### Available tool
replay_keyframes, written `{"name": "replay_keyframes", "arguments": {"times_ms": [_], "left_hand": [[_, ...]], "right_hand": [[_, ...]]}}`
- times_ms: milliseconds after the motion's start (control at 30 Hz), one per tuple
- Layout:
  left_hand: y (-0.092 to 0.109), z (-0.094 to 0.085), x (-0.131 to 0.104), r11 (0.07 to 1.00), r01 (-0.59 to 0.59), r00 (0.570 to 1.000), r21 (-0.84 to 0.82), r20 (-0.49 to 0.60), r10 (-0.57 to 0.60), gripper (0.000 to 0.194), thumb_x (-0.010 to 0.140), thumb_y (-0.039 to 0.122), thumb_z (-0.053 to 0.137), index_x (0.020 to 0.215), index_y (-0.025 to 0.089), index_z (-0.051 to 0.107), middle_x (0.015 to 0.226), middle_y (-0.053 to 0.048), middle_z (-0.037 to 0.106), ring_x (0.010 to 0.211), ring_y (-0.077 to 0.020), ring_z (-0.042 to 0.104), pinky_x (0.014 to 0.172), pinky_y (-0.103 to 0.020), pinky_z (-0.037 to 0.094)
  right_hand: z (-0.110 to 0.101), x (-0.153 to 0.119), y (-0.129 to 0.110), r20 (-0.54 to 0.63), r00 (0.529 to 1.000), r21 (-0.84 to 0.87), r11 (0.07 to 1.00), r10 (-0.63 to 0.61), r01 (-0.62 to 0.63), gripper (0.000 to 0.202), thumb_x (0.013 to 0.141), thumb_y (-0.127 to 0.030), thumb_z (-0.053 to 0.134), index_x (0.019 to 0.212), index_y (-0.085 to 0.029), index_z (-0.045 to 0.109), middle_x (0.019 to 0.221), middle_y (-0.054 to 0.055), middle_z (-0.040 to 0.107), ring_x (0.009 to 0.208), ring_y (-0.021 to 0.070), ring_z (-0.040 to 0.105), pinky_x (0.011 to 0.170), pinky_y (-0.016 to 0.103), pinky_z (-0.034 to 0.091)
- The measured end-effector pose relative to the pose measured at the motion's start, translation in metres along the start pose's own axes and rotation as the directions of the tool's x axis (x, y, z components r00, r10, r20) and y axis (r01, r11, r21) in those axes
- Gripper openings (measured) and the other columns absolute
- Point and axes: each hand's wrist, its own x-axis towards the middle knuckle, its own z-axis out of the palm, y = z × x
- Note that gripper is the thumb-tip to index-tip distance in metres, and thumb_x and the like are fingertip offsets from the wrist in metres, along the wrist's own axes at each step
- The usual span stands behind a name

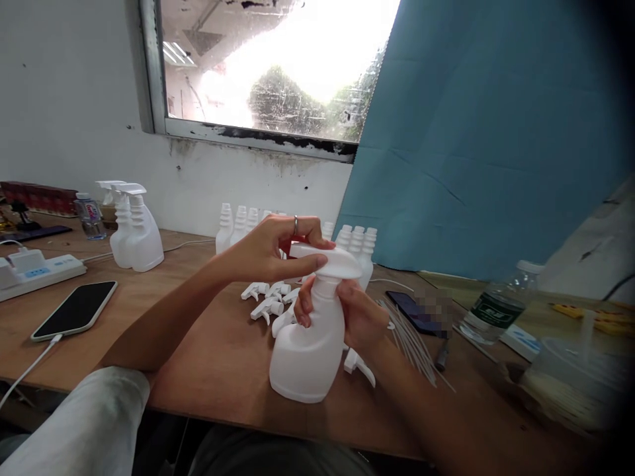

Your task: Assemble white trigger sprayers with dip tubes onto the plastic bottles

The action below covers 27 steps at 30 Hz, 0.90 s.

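A white spray bottle (307,357) stands upright in front of me near the table's front edge. Its white trigger spray head (342,262) sits on top of the neck. My left hand (285,244) pinches the spray head between thumb and fingers from the left. Around the bottle's neck, my right hand (360,314) is closed, with fingertips showing on the left side. Several loose white trigger heads (268,307) lie behind and left of the bottle; another trigger piece (360,367) lies to its right. Whether the head is fully seated cannot be seen.
Bottles without heads (357,241) line the back by the wall. Finished-looking spray bottles (141,231) stand at left, near a phone (74,311) and power strip (44,274). Thin white tubes (409,340), another phone (411,311), a water bottle (501,304) and a plastic cup (570,377) are at right.
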Motion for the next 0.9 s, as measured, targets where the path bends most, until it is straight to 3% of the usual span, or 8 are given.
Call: {"name": "replay_keyframes", "arguments": {"times_ms": [133,267,367,533,667,800,900], "left_hand": [[-0.002,-0.002,0.0,1.0,-0.006,1.0,0.025,0.002,0.006,0.022,0.082,0.033,0.068,0.074,0.018,0.054,0.073,-0.001,0.061,0.061,-0.0102,0.056,0.055,-0.024,0.045],[-0.006,-0.003,-0.001,0.997,-0.003,1.0,0.076,-0.01,0.004,0.023,0.081,0.037,0.069,0.076,0.019,0.056,0.076,-0.002,0.064,0.057,-0.0089,0.052,0.049,-0.023,0.04],[-0.007,-0.002,-0.002,0.997,0.0,1.0,0.071,-0.011,0.001,0.024,0.081,0.038,0.069,0.076,0.019,0.056,0.076,-0.002,0.064,0.057,-0.0087,0.052,0.05,-0.023,0.042],[-0.006,-0.003,-0.001,0.996,-0.022,1.0,0.081,-0.01,0.023,0.021,0.082,0.036,0.069,0.078,0.018,0.058,0.08,-0.003,0.067,0.058,-0.0086,0.055,0.048,-0.021,0.041],[-0.008,-0.005,-0.004,0.993,-0.005,1.0,0.115,0.005,0.004,0.023,0.087,0.038,0.064,0.093,0.016,0.065,0.092,-0.006,0.068,0.059,-0.0074,0.058,0.047,-0.018,0.04],[-0.012,-0.002,-0.027,0.999,0.034,0.997,0.026,-0.068,-0.032,0.036,0.093,0.038,0.055,0.125,0.022,0.056,0.117,-0.009,0.061,0.06,-0.0051,0.058,0.049,-0.018,0.044],[-0.019,0.007,-0.058,0.987,0.13,0.982,-0.098,-0.124,-0.141,0.037,0.096,0.038,0.049,0.13,0.024,0.047,0.113,-0.008,0.06,0.056,-0.0036,0.053,0.047,-0.017,0.043]], "right_hand": [[0.0,0.0,0.0,-0.005,1.0,-0.046,0.999,-0.01,0.01,0.024,0.081,-0.038,0.066,0.076,-0.015,0.061,0.067,0.003,0.056,0.058,0.0166,0.056,0.058,0.032,0.044],[0.0,0.001,0.0,0.013,0.999,0.02,0.999,-0.035,0.035,0.036,0.082,-0.05,0.059,0.085,-0.015,0.062,0.07,0.005,0.06,0.059,0.0193,0.059,0.056,0.035,0.046],[0.0,0.0,0.002,-0.012,1.0,0.03,0.999,-0.026,0.026,0.032,0.082,-0.046,0.063,0.091,-0.015,0.062,0.069,0.004,0.06,0.057,0.0178,0.058,0.055,0.034,0.047],[0.0,0.001,0.003,0.009,1.0,0.022,0.999,-0.029,0.029,0.024,0.084,-0.039,0.064,0.082,-0.015,0.063,0.068,0.004,0.059,0.058,0.0174,0.059,0.056,0.033,0.045],[-0.003,0.003,0.001,0.005,1.0,0.005,1.0,-0.007,0.007,0.026,0.085,-0.041,0.062,0.083,-0.015,0.062,0.07,0.005,0.06,0.058,0.0174,0.058,0.058,0.033,0.046],[-0.008,0.004,-0.002,0.106,0.987,0.008,0.992,0.124,-0.126,0.034,0.082,-0.047,0.061,0.096,-0.016,0.06,0.071,0.005,0.062,0.057,0.0158,0.054,0.053,0.029,0.042],[-0.007,0.005,-0.002,0.138,0.974,-0.009,0.983,0.181,-0.181,0.025,0.08,-0.036,0.061,0.095,-0.016,0.06,0.07,0.004,0.062,0.056,0.0147,0.053,0.051,0.027,0.041]]}}
